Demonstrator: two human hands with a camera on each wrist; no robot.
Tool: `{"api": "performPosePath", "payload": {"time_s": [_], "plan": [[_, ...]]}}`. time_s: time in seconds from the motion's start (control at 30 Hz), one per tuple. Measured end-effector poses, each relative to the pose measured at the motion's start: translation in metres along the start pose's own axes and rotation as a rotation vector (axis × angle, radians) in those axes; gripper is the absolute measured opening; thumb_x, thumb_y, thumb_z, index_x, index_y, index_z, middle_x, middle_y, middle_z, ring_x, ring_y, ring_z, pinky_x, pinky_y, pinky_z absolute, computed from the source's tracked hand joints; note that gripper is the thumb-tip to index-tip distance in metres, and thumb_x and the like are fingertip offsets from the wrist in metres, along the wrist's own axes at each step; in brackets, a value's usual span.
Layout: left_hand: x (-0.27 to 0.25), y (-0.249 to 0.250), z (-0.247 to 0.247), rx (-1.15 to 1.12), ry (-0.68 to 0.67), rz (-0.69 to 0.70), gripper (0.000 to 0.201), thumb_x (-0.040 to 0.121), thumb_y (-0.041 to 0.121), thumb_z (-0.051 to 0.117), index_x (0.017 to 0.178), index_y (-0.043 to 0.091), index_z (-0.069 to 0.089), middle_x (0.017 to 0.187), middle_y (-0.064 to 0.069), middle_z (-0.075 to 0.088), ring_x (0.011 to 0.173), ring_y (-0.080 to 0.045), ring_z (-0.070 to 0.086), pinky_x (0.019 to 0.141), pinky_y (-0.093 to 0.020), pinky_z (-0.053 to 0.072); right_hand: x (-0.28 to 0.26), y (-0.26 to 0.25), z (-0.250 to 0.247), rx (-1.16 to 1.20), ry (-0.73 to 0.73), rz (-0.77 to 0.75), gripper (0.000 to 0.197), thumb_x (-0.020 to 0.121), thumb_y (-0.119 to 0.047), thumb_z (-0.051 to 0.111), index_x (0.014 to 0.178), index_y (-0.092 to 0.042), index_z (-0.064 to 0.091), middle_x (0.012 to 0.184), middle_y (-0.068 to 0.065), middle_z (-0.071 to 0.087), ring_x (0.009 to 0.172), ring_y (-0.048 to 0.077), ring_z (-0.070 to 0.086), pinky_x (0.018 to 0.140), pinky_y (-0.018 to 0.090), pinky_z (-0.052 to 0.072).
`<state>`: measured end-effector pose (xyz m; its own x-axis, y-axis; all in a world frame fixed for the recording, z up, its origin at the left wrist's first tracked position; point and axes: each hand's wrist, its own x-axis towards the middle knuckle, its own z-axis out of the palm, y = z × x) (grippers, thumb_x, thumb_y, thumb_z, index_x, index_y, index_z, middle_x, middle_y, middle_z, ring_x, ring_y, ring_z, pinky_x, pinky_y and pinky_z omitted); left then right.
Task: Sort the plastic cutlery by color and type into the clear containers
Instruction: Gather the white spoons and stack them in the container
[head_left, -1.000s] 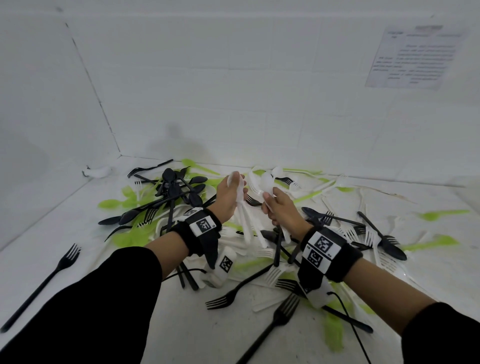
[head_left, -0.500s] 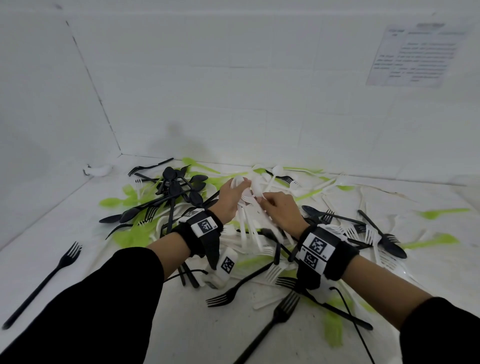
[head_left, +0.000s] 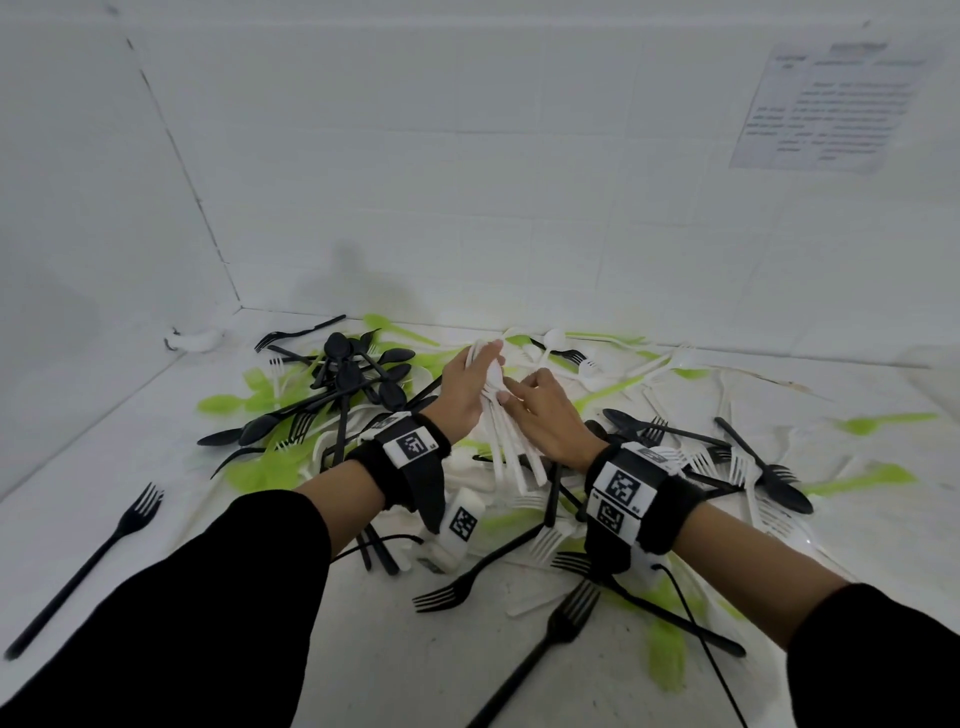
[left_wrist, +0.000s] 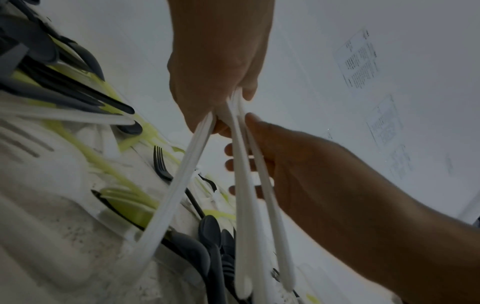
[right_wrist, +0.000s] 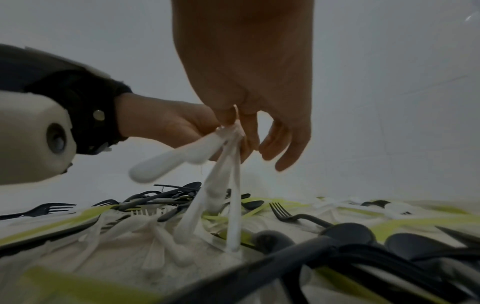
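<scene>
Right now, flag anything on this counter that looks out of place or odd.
One black fork lies alone at the far left, apart from the mixed cutlery heap. No clear containers are in view. The white spoons in the left hand splay unevenly.

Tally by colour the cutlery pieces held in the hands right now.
white handles: 3, gripped by the left hand, with the right hand curled round them
black: 0
green: 0
Total: 3, counted in the left wrist view.

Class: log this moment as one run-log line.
left hand: grips white spoons | right hand: pinches same bundle | containers: not in view | black forks: unsorted
</scene>
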<state>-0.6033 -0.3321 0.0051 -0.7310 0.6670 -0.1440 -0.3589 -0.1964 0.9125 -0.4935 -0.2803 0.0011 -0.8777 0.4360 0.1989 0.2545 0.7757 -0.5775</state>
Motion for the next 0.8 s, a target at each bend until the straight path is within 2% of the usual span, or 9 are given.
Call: {"api": "performPosePath", "payload": {"time_s": [0.07, 0.1, 0.2, 0.33, 0.4, 0.5, 0.63, 0.7, 0.8], "plan": [[0.0, 0.005, 0.0, -0.055, 0.0, 0.029, 0.02, 0.091, 0.014, 0.058, 0.073, 0.011, 0.052, 0.064, -0.002, 0.052, 0.056, -0.012, 0.051, 0.053, -0.021, 0.044, -0.004, -0.003, -0.002, 0.291, -0.093, 0.109, 0.038, 0.1, -0.031, 0.037, 0.127, -0.007, 0.048, 0.096, 0.006, 0.057, 0.102, 0.025, 0.048, 0.091, 0.034, 0.038], [0.0, 0.008, 0.0, -0.073, -0.008, 0.035, 0.019, 0.092, 0.015, 0.058, 0.074, 0.011, 0.052, 0.06, -0.001, 0.054, 0.058, -0.012, 0.052, 0.056, -0.022, 0.045, -0.006, -0.005, -0.001, 0.44, -0.148, 0.171, 0.04, 0.1, -0.034, 0.036, 0.131, -0.01, 0.045, 0.107, 0.005, 0.056, 0.106, 0.022, 0.051, 0.092, 0.031, 0.04], [0.0, 0.013, 0.0, -0.084, -0.021, 0.019, 0.016, 0.09, 0.014, 0.06, 0.076, 0.011, 0.052, 0.061, 0.001, 0.056, 0.06, -0.013, 0.054, 0.058, -0.022, 0.047, -0.006, -0.004, 0.004, 0.642, -0.197, 0.242, 0.039, 0.099, -0.034, 0.037, 0.126, -0.008, 0.047, 0.106, 0.003, 0.056, 0.098, 0.017, 0.054, 0.084, 0.028, 0.044], [-0.001, 0.013, -0.004, -0.071, -0.059, 0.026, 0.012, 0.086, 0.007, 0.064, 0.083, 0.012, 0.053, 0.07, -0.001, 0.054, 0.061, -0.014, 0.051, 0.055, -0.023, 0.046, -0.001, 0.001, 0.004, 0.515, -0.185, 0.209, 0.013, 0.098, -0.016, 0.045, 0.107, -0.01, 0.051, 0.081, -0.003, 0.054, 0.072, 0.011, 0.051, 0.069, 0.024, 0.042], [-0.001, 0.011, -0.005, -0.081, -0.064, 0.037, 0.013, 0.086, 0.005, 0.063, 0.089, 0.012, 0.053, 0.068, -0.002, 0.053, 0.056, -0.013, 0.05, 0.057, -0.024, 0.043, -0.001, 0.001, 0.004, 0.511, -0.189, 0.219, 0.013, 0.096, -0.013, 0.046, 0.108, -0.012, 0.05, 0.079, -0.005, 0.053, 0.07, 0.008, 0.051, 0.067, 0.022, 0.042], [0.0, 0.011, -0.005, -0.084, -0.087, 0.029, 0.011, 0.087, 0.006, 0.062, 0.085, 0.012, 0.053, 0.056, 0.001, 0.051, 0.049, -0.009, 0.049, 0.056, -0.023, 0.039, -0.007, -0.005, 0.004, 0.574, -0.182, 0.225, 0.02, 0.095, -0.025, 0.052, 0.11, -0.013, 0.045, 0.082, -0.005, 0.052, 0.066, 0.008, 0.056, 0.063, 0.019, 0.046], [-0.003, 0.014, -0.004, 0.046, -0.162, -0.027, 0.01, 0.093, 0.014, 0.055, 0.082, 0.017, 0.054, 0.074, 0.002, 0.054, 0.068, -0.012, 0.052, 0.056, -0.028, 0.033, -0.014, -0.002, 0.009, 0.427, -0.107, 0.183, 0.025, 0.096, -0.015, 0.048, 0.121, -0.008, 0.046, 0.079, 0.002, 0.053, 0.041, 0.0, 0.05, 0.044, 0.013, 0.043], [-0.003, 0.016, -0.005, 0.132, -0.2, -0.044, 0.012, 0.096, 0.014, 0.049, 0.084, 0.017, 0.052, 0.083, 0.0, 0.055, 0.075, -0.013, 0.052, 0.057, -0.029, 0.037, -0.015, 0.001, 0.008, 0.428, -0.11, 0.195, 0.021, 0.098, -0.02, 0.044, 0.118, -0.012, 0.046, 0.075, -0.002, 0.052, 0.043, 0.002, 0.046, 0.043, 0.014, 0.039], [-0.001, 0.018, -0.01, 0.277, -0.213, -0.086, 0.007, 0.097, 0.019, 0.048, 0.093, 0.017, 0.054, 0.09, 0.003, 0.054, 0.086, -0.012, 0.05, 0.069, -0.024, 0.046, -0.015, 0.007, -0.001, 0.44, -0.11, 0.273, 0.021, 0.1, -0.032, 0.035, 0.107, -0.015, 0.047, 0.073, -0.004, 0.05, 0.055, 0.009, 0.041, 0.052, 0.018, 0.034]]}}
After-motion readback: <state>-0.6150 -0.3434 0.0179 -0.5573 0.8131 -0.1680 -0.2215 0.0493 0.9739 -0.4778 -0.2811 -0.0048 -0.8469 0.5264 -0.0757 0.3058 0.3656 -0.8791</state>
